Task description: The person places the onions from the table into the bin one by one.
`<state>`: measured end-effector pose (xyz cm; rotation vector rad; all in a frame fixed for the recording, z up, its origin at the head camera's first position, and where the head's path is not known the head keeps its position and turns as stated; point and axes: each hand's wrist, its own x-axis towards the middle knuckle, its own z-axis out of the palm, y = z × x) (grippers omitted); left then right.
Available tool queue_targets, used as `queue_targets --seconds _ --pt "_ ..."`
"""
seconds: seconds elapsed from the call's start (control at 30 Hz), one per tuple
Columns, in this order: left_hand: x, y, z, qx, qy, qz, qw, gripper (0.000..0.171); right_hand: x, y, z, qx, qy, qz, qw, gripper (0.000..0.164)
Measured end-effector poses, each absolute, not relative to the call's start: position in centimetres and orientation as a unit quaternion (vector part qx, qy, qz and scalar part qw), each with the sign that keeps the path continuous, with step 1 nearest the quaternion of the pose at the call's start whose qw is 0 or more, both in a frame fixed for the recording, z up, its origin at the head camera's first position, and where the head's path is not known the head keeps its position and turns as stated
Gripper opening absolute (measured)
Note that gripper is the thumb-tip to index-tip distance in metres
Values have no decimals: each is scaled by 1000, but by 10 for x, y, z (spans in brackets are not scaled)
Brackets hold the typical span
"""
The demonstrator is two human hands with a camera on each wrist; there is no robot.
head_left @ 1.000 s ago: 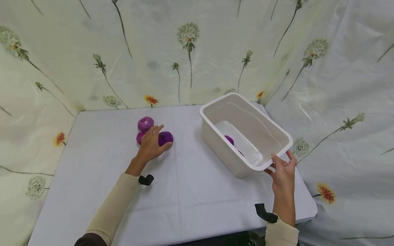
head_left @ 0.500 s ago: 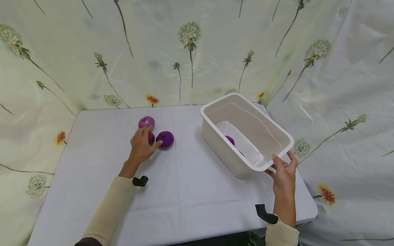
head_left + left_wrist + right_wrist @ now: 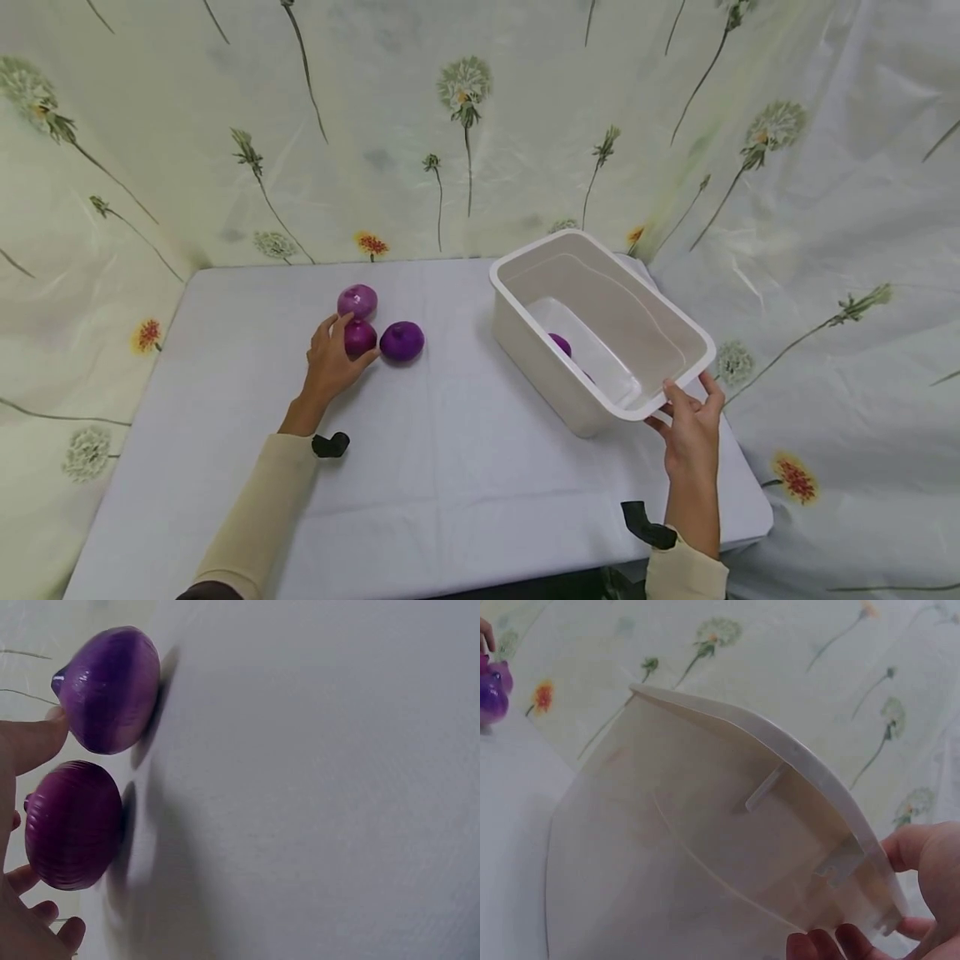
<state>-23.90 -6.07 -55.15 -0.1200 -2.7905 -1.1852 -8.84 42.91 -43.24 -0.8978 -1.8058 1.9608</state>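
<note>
The left grip (image 3: 330,362) stood spread around the middle purple onion (image 3: 362,337), not squeezing it. A soft pinch seemed best, without bumping the darker onion (image 3: 402,342) to its right or the paler onion (image 3: 357,300) behind. Farther right, the right grip (image 3: 692,427) pinched the white tub (image 3: 532,354) by its rim. The tub's wall partly hid a round purple thing (image 3: 560,342), maybe an onion.

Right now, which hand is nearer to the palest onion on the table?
Left. The left hand is just in front of the palest onion, beside the magenta onion; the right hand is far off to its right, holding the white bin.
</note>
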Motion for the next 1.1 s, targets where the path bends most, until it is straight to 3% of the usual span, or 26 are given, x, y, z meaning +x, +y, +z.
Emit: queue_targets --seconds 0.37,1.1 --pt "-240 -59 -561 -52 -900 -428 67 93 -86 429 -433 -311 -638 687 157 75" --pt "-244 -55 -575 -52 -868 -483 103 80 -85 429 -433 -307 -642 684 159 72"
